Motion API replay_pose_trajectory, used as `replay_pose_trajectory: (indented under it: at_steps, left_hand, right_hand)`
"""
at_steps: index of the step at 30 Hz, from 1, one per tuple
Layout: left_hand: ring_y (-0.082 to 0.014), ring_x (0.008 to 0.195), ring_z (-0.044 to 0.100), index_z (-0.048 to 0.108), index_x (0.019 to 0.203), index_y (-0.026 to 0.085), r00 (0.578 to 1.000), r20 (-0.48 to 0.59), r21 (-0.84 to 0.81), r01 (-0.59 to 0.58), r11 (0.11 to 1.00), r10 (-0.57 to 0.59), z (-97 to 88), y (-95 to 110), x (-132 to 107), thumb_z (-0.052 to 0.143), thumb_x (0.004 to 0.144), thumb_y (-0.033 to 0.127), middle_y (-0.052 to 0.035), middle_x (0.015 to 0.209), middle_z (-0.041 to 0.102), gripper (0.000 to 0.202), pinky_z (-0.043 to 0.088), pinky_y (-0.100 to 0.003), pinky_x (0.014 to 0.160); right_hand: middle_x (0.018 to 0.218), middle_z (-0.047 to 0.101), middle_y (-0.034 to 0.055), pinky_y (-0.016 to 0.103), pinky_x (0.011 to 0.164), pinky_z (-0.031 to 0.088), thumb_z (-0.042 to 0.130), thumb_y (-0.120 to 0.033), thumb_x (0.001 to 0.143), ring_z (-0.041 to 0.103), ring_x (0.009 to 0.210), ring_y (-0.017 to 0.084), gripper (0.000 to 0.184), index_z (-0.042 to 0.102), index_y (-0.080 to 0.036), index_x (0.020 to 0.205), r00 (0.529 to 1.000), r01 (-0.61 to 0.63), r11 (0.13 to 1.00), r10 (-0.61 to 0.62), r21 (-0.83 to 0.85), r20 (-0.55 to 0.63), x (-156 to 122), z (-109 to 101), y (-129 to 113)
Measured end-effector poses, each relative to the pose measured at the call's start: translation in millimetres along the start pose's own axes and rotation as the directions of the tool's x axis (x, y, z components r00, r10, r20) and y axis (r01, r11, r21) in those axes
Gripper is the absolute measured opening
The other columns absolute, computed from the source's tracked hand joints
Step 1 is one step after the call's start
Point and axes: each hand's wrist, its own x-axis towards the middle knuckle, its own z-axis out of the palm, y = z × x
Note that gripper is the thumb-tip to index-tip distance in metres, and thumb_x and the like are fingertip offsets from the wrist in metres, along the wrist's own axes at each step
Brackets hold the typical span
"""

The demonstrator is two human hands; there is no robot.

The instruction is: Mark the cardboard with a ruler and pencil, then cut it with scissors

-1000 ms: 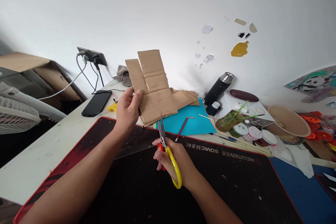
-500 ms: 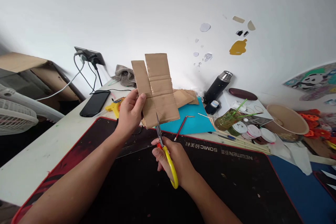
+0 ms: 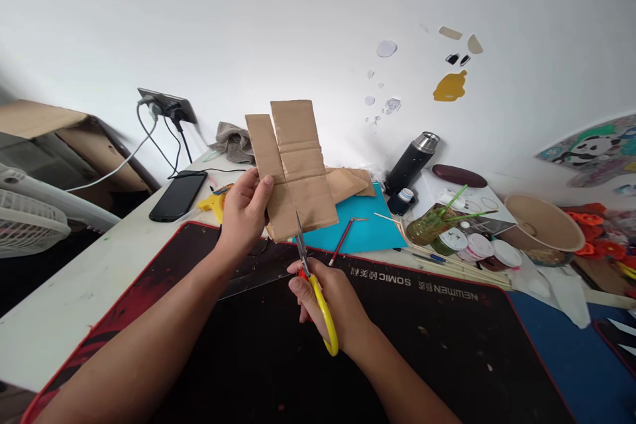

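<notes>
A brown piece of cardboard (image 3: 304,162) is held up above the desk by my left hand (image 3: 244,209), whose thumb presses on its left part. A long slit runs down from its top edge and leaves a narrow strip on the left; creases cross the wider part. My right hand (image 3: 330,305) is closed around scissors (image 3: 322,311) with yellow and red handles. Their blades point up at the lower edge of the cardboard, one of them lying over its front face. Part of the handles is hidden by my fingers.
Behind the cardboard lie a blue sheet (image 3: 370,225), more cardboard pieces (image 3: 348,184) and a red pen-like tool (image 3: 342,240). A black flask (image 3: 412,162), paint jars (image 3: 477,247) and a bowl (image 3: 544,225) stand right. A phone (image 3: 177,197) and yellow glue gun (image 3: 212,205) lie left.
The cardboard and my left hand have shifted very slightly left in view. The scissors stay at the cardboard's lower edge, with my right hand still around them.
</notes>
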Motion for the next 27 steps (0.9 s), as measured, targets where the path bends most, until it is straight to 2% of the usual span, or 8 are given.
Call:
replay_pose_trajectory:
  at_steps: [6, 16, 22, 27]
  left_hand:
    - [-0.0305, 0.108, 0.077, 0.076, 0.110, 0.022, 1.000, -0.007, 0.035, -0.015, 0.999, 0.015, 2.1, 0.5, -1.8, 0.074, 0.098, 0.062, -0.0111, 0.111, 0.083, 0.042, 0.064, -0.034, 0.077]
    - [-0.0326, 0.116, 0.075, 0.076, 0.110, 0.023, 1.000, 0.002, 0.040, -0.011, 0.999, 0.011, 3.9, -0.7, -2.8, 0.073, 0.098, 0.061, -0.0111, 0.115, 0.083, 0.041, 0.065, -0.036, 0.082]
    - [-0.0333, 0.122, 0.073, 0.075, 0.111, 0.023, 0.999, -0.011, 0.072, -0.029, 0.997, 0.030, 5.4, -5.1, -3.8, 0.072, 0.098, 0.064, -0.0109, 0.117, 0.082, 0.043, 0.065, -0.038, 0.089]
    - [-0.0323, 0.118, 0.074, 0.074, 0.111, 0.023, 0.999, -0.005, 0.094, -0.037, 0.995, 0.038, 4.9, -6.7, -4.5, 0.070, 0.100, 0.061, -0.0112, 0.114, 0.082, 0.040, 0.064, -0.038, 0.087]
  right_hand:
    - [0.070, 0.065, -0.0033, 0.023, 0.052, 0.052, 0.061, -0.068, 0.105, 0.071, 0.051, 0.016, 0.051, 0.071, -0.022, 0.121, 1.000, 0.002, 1.000, -0.002, -0.019, -0.003, 0.5, -0.6, -1.7]
    - [0.049, 0.054, -0.0069, 0.025, 0.053, 0.045, 0.062, -0.060, 0.106, 0.061, 0.043, 0.016, 0.037, 0.068, -0.024, 0.097, 0.999, -0.029, 0.991, 0.025, -0.127, -0.038, 0.1, -3.2, -12.2]
    - [0.053, 0.058, -0.0040, 0.027, 0.057, 0.045, 0.060, -0.060, 0.107, 0.065, 0.052, 0.018, 0.038, 0.068, -0.025, 0.096, 0.998, -0.019, 0.984, 0.008, -0.175, -0.062, -0.1, -3.5, -10.7]
    - [0.055, 0.059, -0.0029, 0.027, 0.056, 0.045, 0.060, -0.061, 0.107, 0.066, 0.054, 0.019, 0.039, 0.067, -0.025, 0.094, 0.997, -0.016, 0.986, 0.004, -0.166, -0.073, -1.5, -3.1, -13.1]
